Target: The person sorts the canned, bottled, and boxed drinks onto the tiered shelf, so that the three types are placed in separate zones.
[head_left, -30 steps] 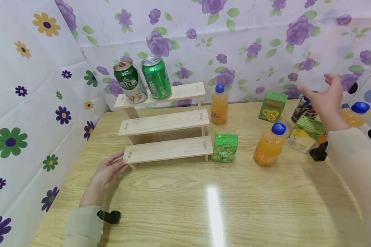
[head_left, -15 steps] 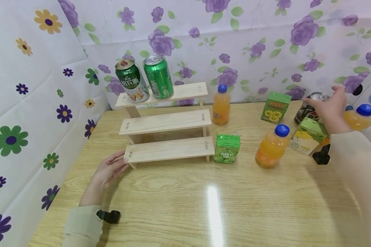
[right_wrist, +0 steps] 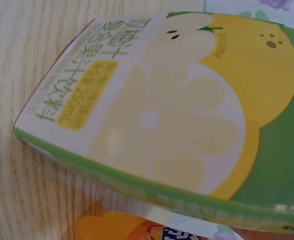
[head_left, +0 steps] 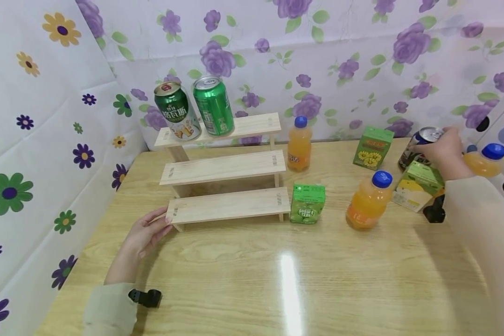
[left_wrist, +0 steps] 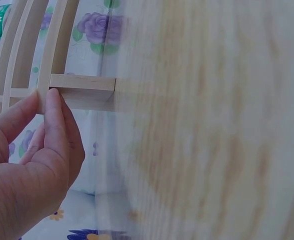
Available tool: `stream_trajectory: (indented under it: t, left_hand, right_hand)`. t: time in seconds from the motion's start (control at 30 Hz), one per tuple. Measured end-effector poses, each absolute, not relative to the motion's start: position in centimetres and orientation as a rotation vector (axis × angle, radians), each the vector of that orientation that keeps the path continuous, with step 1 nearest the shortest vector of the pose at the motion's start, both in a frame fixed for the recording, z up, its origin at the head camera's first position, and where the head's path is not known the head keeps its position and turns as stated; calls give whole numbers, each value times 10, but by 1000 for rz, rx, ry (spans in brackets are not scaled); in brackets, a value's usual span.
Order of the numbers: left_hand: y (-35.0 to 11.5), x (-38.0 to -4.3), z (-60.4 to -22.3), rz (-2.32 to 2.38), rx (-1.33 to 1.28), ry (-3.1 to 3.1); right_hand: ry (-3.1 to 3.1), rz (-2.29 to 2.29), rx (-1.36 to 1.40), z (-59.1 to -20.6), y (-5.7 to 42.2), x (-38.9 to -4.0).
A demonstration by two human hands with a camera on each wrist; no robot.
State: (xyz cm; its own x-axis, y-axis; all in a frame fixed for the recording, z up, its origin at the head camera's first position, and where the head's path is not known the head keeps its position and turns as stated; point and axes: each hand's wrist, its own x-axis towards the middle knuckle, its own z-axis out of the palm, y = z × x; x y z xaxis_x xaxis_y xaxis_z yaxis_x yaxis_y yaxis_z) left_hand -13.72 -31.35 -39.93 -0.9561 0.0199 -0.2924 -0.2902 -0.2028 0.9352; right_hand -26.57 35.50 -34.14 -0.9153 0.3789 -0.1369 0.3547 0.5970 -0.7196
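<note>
My left hand (head_left: 148, 232) pinches the left end of the lowest board of a three-tier wooden shelf (head_left: 228, 205). In the left wrist view, the thumb and fingers (left_wrist: 55, 120) meet on that board's edge. At the back right, my right hand (head_left: 444, 151) grips a dark can (head_left: 410, 148), thumb on its near side and fingers at its far side. Just in front of the can leans a green and yellow juice carton (head_left: 417, 185), which fills most of the right wrist view and hides the right hand there. Two green cans, one with a white label (head_left: 178, 114) and one plain (head_left: 213, 107), stand on the top tier.
Right of the shelf stand an orange drink bottle (head_left: 299, 144) and a green carton (head_left: 307, 204). A second orange bottle (head_left: 366, 203) and a flowered green carton (head_left: 373, 147) are farther right. Another orange bottle (head_left: 487, 158) is beyond the right wrist. Patterned cloth (head_left: 340, 70) hangs behind the table.
My right hand has lowered onto the dark can, and its fingers have closed round it. The left hand stays on the shelf board.
</note>
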Motion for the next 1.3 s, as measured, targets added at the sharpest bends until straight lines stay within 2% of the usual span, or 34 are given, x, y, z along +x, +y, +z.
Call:
stream_trajectory:
  t: [1.0,1.3]
  left_hand:
    - [-314,-136,-399,2293,-319,1804]
    - [-313,-136,-398,2307,-314,1780]
  right_hand:
    - [-2825,1207,-443,-351,356,-265]
    - [-2817,1263,-488,-349,356,-267]
